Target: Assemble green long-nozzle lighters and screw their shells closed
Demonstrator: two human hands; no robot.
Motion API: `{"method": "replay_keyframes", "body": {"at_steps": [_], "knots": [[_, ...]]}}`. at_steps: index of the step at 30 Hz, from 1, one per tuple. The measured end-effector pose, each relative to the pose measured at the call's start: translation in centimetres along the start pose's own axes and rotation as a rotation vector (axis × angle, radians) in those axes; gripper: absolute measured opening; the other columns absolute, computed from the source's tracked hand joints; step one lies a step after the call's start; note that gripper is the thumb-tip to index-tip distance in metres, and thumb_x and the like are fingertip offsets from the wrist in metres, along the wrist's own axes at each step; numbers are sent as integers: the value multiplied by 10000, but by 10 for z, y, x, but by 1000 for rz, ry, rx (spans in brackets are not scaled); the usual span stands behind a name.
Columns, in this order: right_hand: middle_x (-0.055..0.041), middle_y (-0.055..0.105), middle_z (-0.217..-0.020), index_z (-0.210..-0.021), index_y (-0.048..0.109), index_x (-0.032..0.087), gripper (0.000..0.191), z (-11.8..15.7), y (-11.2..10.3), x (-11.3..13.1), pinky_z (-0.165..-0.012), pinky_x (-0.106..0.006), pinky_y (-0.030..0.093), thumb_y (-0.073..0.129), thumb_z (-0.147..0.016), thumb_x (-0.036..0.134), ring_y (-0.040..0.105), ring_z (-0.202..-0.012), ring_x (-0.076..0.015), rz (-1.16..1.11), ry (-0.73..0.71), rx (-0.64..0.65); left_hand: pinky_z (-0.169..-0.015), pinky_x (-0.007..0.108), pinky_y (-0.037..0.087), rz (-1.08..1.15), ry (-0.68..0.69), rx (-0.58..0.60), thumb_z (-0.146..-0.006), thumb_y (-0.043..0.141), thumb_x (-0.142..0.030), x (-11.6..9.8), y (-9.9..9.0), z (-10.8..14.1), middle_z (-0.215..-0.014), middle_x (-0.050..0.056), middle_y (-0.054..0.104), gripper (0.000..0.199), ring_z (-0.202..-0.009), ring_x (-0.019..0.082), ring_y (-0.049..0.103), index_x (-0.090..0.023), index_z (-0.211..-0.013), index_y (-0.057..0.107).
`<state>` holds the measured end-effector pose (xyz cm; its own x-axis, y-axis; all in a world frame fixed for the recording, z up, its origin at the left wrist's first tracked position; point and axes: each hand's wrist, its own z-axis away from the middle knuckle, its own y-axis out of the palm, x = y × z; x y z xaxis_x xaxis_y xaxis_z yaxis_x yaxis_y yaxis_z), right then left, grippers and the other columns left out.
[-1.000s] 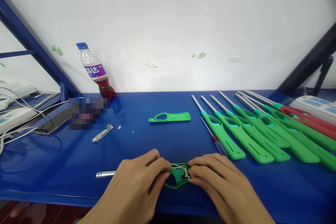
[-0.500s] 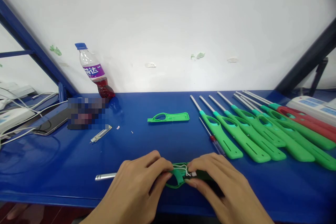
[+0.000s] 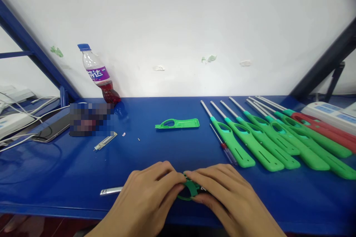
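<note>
Near the table's front edge, my left hand (image 3: 151,194) pinches a green lighter body (image 3: 184,197) beside its oval trigger opening. My right hand (image 3: 224,192) grips the same opened lighter from the other side, fingertips close to the teal trigger (image 3: 191,188). Its metal tube (image 3: 111,191) sticks out to the left from behind my left hand. Most of the handle is covered by my right hand. Beyond my hands lies a loose green half-shell (image 3: 178,123), its inner side showing.
Several green long-nosed lighters (image 3: 261,148) lie side by side on the right, with red ones (image 3: 322,127) past them. A screwdriver (image 3: 226,148) rests beside the nearest. At the left are a drink bottle (image 3: 98,74), a phone (image 3: 52,127), cables and a small clear part (image 3: 105,141).
My right hand's fingers have shifted left onto the trigger area, and the white wire visible before is now mostly covered. My left hand keeps its hold. The view has moved slightly.
</note>
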<state>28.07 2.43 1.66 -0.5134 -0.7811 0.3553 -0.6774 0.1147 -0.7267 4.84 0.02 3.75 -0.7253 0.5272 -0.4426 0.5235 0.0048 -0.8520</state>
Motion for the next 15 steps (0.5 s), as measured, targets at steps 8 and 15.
{"method": "replay_keyframes", "body": {"at_steps": [8, 15], "knots": [[39, 799, -1053, -1249, 719, 298, 248, 1, 0, 0, -816, -272, 547, 500, -1132, 309, 743, -871, -137, -12, 7, -42, -826, 302, 559, -89, -71, 19, -1001, 679, -152, 2, -9, 5, -1167, 4, 677, 387, -1034, 216, 675, -354, -1324, 611], [49, 801, -1083, -1233, 719, 292, 216, 2, 1, 0, -841, -256, 549, 537, -1118, 310, 737, -905, -138, -9, 11, -46, -828, 347, 523, -103, -109, 110, -1080, 549, -196, 5, -11, 3, -1090, 8, 653, 163, -967, 221, 639, -300, -1081, 674]]}}
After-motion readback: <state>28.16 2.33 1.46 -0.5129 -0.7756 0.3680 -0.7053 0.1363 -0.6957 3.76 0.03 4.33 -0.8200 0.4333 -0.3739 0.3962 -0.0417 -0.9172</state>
